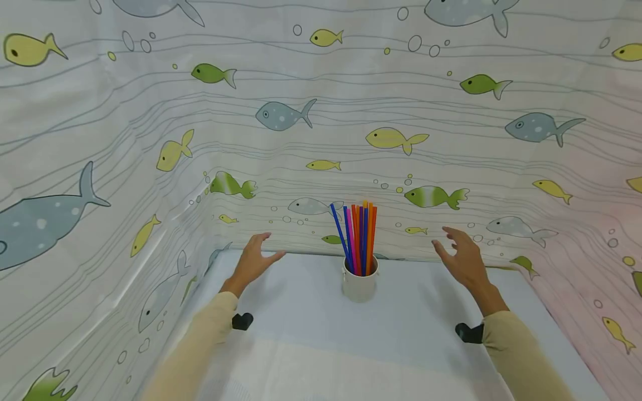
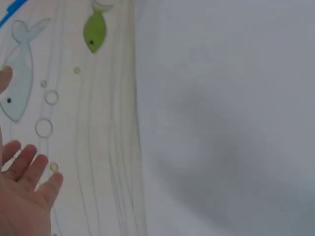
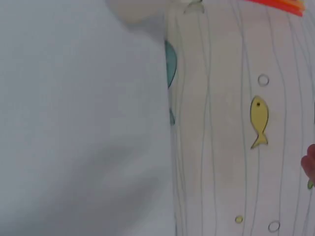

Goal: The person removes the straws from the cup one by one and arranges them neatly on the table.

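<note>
A white cup (image 1: 359, 288) with small knobs at its sides stands upright on the table. Blue, pink, red and orange straw-like sticks (image 1: 357, 236) rise from it, one blue stick leaning left. My left hand (image 1: 251, 263) hovers left of the cup, thumb and fingers spread and holding nothing. On the other side hovers my right hand (image 1: 462, 260), also spread and without contact. The left wrist view catches part of the left hand (image 2: 29, 196) and a blue stick tip. In the right wrist view, fingertips (image 3: 309, 164), the blurred cup (image 3: 135, 10) and orange sticks (image 3: 283, 5) sit at the edges.
The pale table (image 1: 301, 323) ends at a fabric wall (image 1: 281, 178) printed with fish, bubbles and wavy lines. Similar fabric encloses the left side (image 1: 100, 234) and the right side (image 1: 592, 250). Dark wrist mounts (image 1: 243, 321) show beneath both cuffs.
</note>
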`<state>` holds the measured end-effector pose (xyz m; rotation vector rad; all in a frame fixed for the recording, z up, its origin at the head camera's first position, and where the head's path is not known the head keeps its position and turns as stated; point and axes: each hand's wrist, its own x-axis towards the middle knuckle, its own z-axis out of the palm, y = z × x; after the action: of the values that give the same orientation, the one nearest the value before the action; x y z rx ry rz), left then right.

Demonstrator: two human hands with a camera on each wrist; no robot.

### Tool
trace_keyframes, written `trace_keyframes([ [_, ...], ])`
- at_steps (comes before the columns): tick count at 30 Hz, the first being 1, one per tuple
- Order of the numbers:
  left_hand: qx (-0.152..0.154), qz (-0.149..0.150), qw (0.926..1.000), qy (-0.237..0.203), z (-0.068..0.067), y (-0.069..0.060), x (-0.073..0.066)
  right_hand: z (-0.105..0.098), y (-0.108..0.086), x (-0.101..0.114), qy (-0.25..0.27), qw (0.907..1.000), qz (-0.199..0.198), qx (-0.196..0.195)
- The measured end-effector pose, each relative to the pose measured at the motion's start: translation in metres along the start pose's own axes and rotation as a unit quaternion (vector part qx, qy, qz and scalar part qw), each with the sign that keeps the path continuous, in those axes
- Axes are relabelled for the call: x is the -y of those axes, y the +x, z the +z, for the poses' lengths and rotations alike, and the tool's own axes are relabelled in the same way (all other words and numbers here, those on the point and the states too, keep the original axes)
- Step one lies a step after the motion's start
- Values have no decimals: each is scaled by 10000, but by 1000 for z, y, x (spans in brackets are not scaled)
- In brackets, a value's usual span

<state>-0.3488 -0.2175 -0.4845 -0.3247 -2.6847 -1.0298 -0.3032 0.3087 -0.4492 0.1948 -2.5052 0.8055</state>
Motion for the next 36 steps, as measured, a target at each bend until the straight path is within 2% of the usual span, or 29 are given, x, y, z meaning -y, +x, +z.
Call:
trace_keyframes([
  [2, -61, -134, 9946, -1027, 10, 5, -16, 10, 8, 12, 621, 9972, -6, -410],
  [4, -40, -102, 9847, -1737, 22, 11, -33, 19, 16, 26, 1071, 9919, -26, -676],
  [6, 39, -21, 9767, -2147, 35, 14, -48, 28, 23, 40, 1373, 9876, -29, -759],
  [8, 152, 66, 9706, -2400, 49, 17, -63, 38, 29, 54, 1558, 9854, -26, -682],
  [14, 495, 223, 9632, -2634, 90, 16, -92, 69, 37, 78, 1807, 9831, 250, -174],
  [20, 645, 128, 9618, -2659, 119, 10, -103, 96, 36, 86, 1903, 9803, 521, 10],
  [27, 707, 93, 9545, -2894, 139, 5, -105, 117, 30, 89, 1915, 9772, 912, 127],
  [36, 679, 99, 9490, -3078, 148, 2, -109, 128, 26, 87, 2071, 9714, 1154, 145],
])
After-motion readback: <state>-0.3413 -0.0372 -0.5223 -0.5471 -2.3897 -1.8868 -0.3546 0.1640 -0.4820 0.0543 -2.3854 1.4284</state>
